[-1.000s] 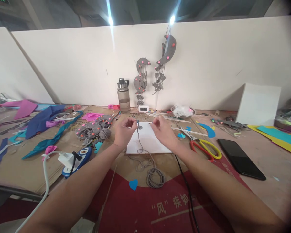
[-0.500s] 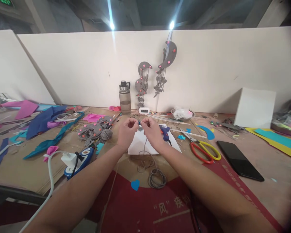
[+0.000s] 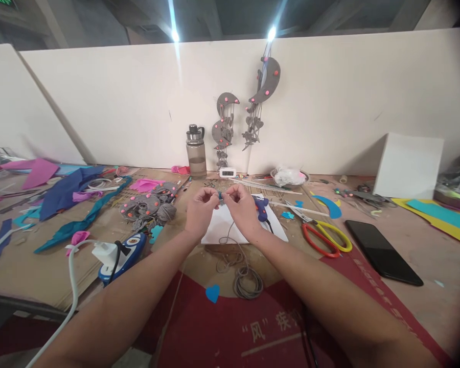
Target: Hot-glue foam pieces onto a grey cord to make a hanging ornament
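Observation:
Over a white sheet of paper (image 3: 217, 230), both my hands meet fingertip to fingertip. My left hand (image 3: 200, 210) pinches one side of a small blue-green piece (image 3: 221, 196), and my right hand (image 3: 240, 207) is closed on the other side. The fingers cover most of the piece, so its shape is hidden. Grey yarn (image 3: 249, 282) lies in a loose coil on the cardboard below, and its strand runs up to my right hand. A blue heart cutout (image 3: 212, 293) rests left of the coil. Beside my right hand is a blue glue gun (image 3: 261, 208).
Scissors (image 3: 322, 237) and a phone (image 3: 383, 252) lie to the right. At left are a power strip (image 3: 128, 258) and a grey yarn bundle (image 3: 149, 207). A water bottle (image 3: 197, 157) and a small digital display (image 3: 227, 173) stand behind; moon-shaped hangings (image 3: 268, 82) hang at the wall.
The view has shifted slightly. Both hands stay together at the small piece, with a little more of its blue-green colour showing between the fingertips.

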Demonstrator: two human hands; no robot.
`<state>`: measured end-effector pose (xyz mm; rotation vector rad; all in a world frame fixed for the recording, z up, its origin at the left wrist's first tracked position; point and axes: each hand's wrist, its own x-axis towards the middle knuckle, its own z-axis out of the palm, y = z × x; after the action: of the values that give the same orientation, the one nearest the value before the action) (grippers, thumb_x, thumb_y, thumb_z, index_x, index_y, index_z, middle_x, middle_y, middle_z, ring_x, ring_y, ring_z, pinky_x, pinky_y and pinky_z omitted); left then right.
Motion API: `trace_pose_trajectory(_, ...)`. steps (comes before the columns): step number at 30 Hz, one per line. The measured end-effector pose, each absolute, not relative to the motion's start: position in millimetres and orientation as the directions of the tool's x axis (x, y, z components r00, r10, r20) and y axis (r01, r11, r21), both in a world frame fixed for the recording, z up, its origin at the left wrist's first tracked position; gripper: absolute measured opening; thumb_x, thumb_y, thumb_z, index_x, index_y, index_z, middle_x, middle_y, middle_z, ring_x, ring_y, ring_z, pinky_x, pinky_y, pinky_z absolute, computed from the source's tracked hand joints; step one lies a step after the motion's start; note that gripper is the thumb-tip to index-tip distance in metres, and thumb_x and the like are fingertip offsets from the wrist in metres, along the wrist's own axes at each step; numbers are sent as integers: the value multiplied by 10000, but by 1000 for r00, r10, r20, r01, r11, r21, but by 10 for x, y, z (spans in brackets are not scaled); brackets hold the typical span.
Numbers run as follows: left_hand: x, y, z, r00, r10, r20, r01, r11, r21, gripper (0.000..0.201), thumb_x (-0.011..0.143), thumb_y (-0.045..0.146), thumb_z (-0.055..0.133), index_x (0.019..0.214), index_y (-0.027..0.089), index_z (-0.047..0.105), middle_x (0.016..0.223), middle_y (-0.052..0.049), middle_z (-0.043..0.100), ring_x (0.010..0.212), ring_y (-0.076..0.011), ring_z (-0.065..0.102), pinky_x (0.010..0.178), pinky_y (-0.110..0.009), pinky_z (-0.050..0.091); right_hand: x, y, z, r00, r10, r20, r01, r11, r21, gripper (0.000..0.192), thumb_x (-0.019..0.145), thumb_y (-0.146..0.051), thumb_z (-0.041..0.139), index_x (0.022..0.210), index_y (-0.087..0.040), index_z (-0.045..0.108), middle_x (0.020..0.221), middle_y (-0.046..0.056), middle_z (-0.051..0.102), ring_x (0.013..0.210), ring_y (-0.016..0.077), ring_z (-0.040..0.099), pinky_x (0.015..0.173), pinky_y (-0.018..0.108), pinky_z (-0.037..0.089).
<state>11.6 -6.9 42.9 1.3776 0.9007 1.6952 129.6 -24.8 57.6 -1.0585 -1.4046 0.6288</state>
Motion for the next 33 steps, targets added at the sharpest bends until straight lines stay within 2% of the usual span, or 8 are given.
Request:
trace_pose_trajectory(3, 120, -82, 426, -117, 883, 454, -120, -467, 876, 58, 716, 218, 633, 713, 177, 592, 601, 28, 560, 533, -91, 511, 569, -232, 414, 1322, -208, 535, 98, 899, 427, 158, 410, -898, 198, 759, -348, 591, 906, -217, 569, 578, -81, 401, 537, 99, 384, 517, 234, 310)
trace_pose_trajectory(9, 105, -107, 459, -28, 907, 420, -96, -421, 902, 124, 743, 279, 647, 724, 162, 610, 619, 8, 604, 559, -95, 538, 589, -235, 438, 1366, -147, 524, 95, 926, 366, 126, 354, -927, 149, 735, -332, 569, 754, -194, 623, 574, -60, 450, 514, 86, 328, 491, 233, 274)
trace_pose_trajectory(14, 65, -100, 551, 136, 956, 261, -91, -250, 964, 252, 725, 348, 685, 859, 136, 654, 661, -28, 666, 594, -129, 609, 599, -264, 479, 1445, -129, 570, 126, 929, 349, 209, 319, -925, 131, 712, -296, 544, 718, -186, 614, 595, -49, 494, 540, 92, 375, 527, 239, 305)
trace_pose_trajectory(17, 44, -99, 607, 184, 957, 223, -71, -213, 974, 284, 708, 340, 698, 900, 133, 665, 720, -39, 684, 647, -154, 649, 588, -266, 495, 1491, -139, 604, 94, 924, 372, 317, 326, -891, 128, 714, -282, 530, 711, -185, 613, 602, -43, 511, 562, 99, 402, 547, 241, 308)
trace_pose_trajectory(20, 21, -109, 639, 187, 946, 266, 63, -282, 957, 240, 716, 339, 686, 836, 131, 682, 726, -47, 685, 664, -156, 648, 549, -244, 494, 1510, -160, 633, 56, 910, 410, 418, 351, -838, 120, 722, -269, 524, 721, -188, 613, 588, -44, 492, 569, 103, 407, 553, 242, 300)
trace_pose_trajectory(23, 2, -119, 652, 185, 934, 306, 150, -334, 930, 244, 728, 338, 666, 858, 132, 687, 735, -50, 687, 679, -156, 642, 532, -236, 502, 1505, -177, 643, 34, 888, 458, 490, 385, -782, 103, 732, -251, 524, 711, -189, 603, 564, -51, 447, 560, 102, 390, 559, 244, 293)
trace_pose_trajectory(28, -3, -132, 668, 173, 936, 305, 253, -342, 905, 172, 738, 286, 624, 787, 127, 667, 689, -40, 674, 585, -123, 614, 501, -215, 485, 1479, -202, 631, -32, 845, 534, 551, 461, -696, 81, 752, -228, 517, 714, -191, 579, 589, -48, 442, 576, 105, 391, 585, 250, 305)
trace_pose_trajectory(33, 1, -133, 672, 59, 946, 319, 267, -323, 908, 134, 734, 268, 597, 741, 137, 625, 634, -29, 661, 542, -116, 600, 488, -206, 466, 1444, -249, 601, -25, 823, 568, 532, 492, -689, 139, 788, -257, 513, 911, -194, 528, 652, -49, 443, 614, 118, 421, 614, 258, 331)
